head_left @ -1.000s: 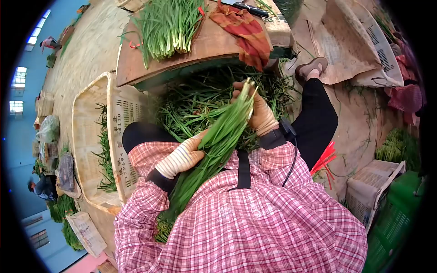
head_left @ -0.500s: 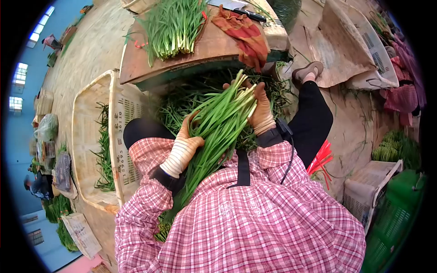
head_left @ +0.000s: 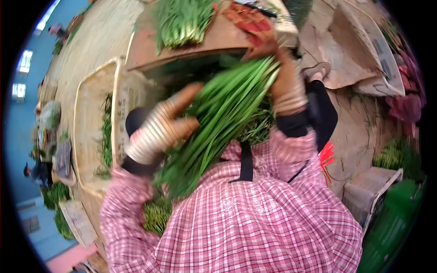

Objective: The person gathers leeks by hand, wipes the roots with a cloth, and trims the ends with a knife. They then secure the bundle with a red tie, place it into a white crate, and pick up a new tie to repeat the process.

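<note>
A bunch of long green stalks slants across my lap, its pale cut ends at the upper right. My right hand, in a brown and white glove, is closed round the bunch near those ends. Beside the lower left of the bunch is my left hand, gloved too and blurred, its thumb and fingers apart and holding nothing. Another bunch of stalks lies on the brown board ahead. A red and orange cloth lies to its right, partly behind my right hand.
On the left stands a white crate with loose greens inside. Red strips lie by my right leg. A lined white basket is at the upper right, a green crate at the lower right. A person is at far left.
My left hand has come off the bunch and moved left, with its fingers spread. My right hand has moved up and right, and the stalk ends have moved with it.
</note>
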Available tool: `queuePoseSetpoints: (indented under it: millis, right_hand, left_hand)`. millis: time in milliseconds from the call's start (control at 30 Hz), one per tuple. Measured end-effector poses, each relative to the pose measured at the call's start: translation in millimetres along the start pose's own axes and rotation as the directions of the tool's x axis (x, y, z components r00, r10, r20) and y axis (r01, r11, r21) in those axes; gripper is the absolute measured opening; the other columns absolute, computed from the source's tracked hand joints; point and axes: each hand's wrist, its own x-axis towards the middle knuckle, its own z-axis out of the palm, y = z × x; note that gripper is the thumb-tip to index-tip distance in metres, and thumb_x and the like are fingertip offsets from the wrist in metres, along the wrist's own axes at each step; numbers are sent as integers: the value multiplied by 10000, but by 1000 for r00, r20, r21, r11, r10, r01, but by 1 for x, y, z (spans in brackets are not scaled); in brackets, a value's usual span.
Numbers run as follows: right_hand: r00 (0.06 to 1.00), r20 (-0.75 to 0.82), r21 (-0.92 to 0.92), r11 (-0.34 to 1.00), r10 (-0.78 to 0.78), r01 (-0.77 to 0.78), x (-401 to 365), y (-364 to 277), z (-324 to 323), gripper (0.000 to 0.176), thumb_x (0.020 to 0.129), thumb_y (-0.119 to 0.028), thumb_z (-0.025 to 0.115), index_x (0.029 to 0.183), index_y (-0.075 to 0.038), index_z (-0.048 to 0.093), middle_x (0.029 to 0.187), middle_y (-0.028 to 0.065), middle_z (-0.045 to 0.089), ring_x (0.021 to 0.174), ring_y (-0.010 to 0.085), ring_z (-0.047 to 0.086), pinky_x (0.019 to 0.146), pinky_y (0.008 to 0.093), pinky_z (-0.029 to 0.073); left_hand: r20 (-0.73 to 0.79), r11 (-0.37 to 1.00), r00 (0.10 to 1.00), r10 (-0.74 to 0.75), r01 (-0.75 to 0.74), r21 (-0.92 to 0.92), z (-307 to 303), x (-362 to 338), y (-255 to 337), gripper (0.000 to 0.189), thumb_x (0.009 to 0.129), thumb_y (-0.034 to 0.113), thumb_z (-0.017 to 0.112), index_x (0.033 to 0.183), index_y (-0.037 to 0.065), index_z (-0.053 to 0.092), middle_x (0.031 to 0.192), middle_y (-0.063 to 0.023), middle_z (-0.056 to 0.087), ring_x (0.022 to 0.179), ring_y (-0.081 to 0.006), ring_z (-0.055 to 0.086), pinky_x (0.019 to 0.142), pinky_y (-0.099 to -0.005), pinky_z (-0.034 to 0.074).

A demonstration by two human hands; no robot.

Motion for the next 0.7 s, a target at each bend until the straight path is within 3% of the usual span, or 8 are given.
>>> queuePoseSetpoints:
  millis: [67,133,200,367,467,533,633,700]
  right_hand:
    - [987,98,-710,686,-127,159,17,-54,35,450,1082,-393,408,1161,-17,642,916,110,718,807,230,698,817,362,589]
    - [965,120,-545,798,-232,260,24,-73,84,425,1001,-399,592,1169,-9,592,807,120,695,702,236,707,658,352,614]
    - [898,229,-584,685,-376,436,26,-78,115,482,956,-427,671,1156,0,571,739,108,673,628,239,695,569,347,613]
    - [777,577,-604,508,-252,614,-37,-77,176,389,954,-364,666,1105,-7,632,833,100,700,719,227,702,661,313,603]
    - [634,773,-566,476,24,673,-76,-49,165,408,917,-375,690,1111,-20,639,884,94,693,796,246,679,725,347,571]
    - [453,866,-499,428,211,754,-94,-14,153,423,893,-383,706,1114,-28,644,917,90,687,848,258,664,768,370,549]
    - [175,897,-350,409,406,843,-118,44,132,448,856,-394,729,1120,-41,651,968,83,679,925,277,640,833,405,516]
    - [34,885,-265,444,464,856,-134,65,124,466,831,-401,745,1123,-49,656,1001,79,674,976,289,625,876,428,494]
  left_hand:
    - [-211,992,977,28,-53,-116,-30,-9,58,522,895,34,644,1410,50,559,1271,-71,624,1045,-135,577,983,-271,449]
    - [-300,996,954,21,-45,-71,-61,-22,92,379,948,146,675,1318,67,656,1219,-49,685,1035,-111,633,946,-282,490]
    - [-252,940,919,303,-246,236,-90,-19,79,455,1021,393,556,1301,49,656,1250,-103,681,1091,-159,652,999,-306,482]
    - [316,847,936,157,37,-530,2,-28,69,1091,810,909,282,1404,31,542,1215,-136,685,1115,-257,642,1056,-390,474]
    - [277,-51,910,308,306,-951,67,-33,33,1231,724,952,312,1515,9,339,1378,-188,580,1314,-295,513,1123,-428,431]
    - [220,-284,946,238,285,-916,78,-48,-1,1148,771,894,387,1498,6,345,1365,-182,573,1315,-264,512,1096,-437,463]
    - [252,-235,964,-90,225,-946,82,-70,8,756,954,608,511,1452,45,426,1264,-181,623,1094,-257,643,952,-418,558]
    - [297,-405,955,-17,265,-875,83,-76,10,577,1032,467,527,1444,71,450,1215,-178,648,1005,-254,684,898,-410,584]
